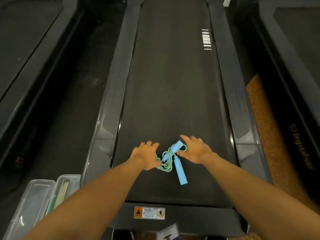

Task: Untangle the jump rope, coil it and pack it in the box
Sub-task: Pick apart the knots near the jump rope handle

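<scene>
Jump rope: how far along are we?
Nothing looks done: the jump rope is a tangled bundle on the treadmill belt. In hand: the left hand grips the cord, and the right hand rests by a blue handle. Left: untangling, coiling and packing in the clear box.

I can read no wording here. A warning sticker (149,213) on the treadmill's near end cover bears an orange triangle sign and a crossed-out circle, its print too blurred. White bar markings (206,39) sit by the belt's far right edge. Lettering (301,146) on the right-hand machine is illegible.
</scene>
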A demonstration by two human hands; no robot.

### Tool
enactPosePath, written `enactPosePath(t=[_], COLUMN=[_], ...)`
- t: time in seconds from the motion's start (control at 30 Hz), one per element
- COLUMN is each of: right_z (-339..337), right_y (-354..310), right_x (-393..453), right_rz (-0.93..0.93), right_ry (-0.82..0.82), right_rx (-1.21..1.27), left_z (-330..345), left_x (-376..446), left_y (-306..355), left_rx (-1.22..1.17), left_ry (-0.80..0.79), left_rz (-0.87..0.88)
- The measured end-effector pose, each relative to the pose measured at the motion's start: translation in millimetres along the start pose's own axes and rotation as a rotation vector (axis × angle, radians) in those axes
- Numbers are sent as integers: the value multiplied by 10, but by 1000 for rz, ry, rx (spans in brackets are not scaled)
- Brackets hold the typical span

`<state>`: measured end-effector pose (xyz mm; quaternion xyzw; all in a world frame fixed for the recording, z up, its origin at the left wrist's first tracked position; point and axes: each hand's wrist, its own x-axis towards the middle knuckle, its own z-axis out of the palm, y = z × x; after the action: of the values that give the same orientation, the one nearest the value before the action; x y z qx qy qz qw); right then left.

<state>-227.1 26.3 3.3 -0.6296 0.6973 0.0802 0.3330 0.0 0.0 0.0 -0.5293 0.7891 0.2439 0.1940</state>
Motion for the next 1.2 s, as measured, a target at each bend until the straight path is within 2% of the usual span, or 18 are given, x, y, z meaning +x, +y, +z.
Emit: enactPosePath(t=[0.17, 0.27, 0.4, 0.57, 0.7, 0.97, 1.1, 1.2], right_z=[374, 548, 674, 626, 640, 662, 716, 763], right_y=[53, 38, -3, -3, -80, -349, -413, -457], right_x=[264, 347, 286, -131, -914, -2346, -2685, -2822], right_rz=[-282, -343, -392, -374, -349, -373, -494, -576], right_ry=[-10, 10, 196, 366, 514, 593, 664, 666], right_rx=[-235, -335, -416, -314, -246, -139, 24, 145], left_z=[395, 537, 660, 576, 592, 464, 342, 271], left_x=[203, 260, 265, -106, -859, -2395, -2801, -2956], left_y=[-121, -221, -312, -258, -85, 115, 243, 283], left_rx=[159, 290, 296, 233, 180, -8, -256, -385], left_ry=[-9, 82, 235, 433, 633, 746, 857, 834], left_rz=[179, 262, 336, 333, 360, 491, 573, 631])
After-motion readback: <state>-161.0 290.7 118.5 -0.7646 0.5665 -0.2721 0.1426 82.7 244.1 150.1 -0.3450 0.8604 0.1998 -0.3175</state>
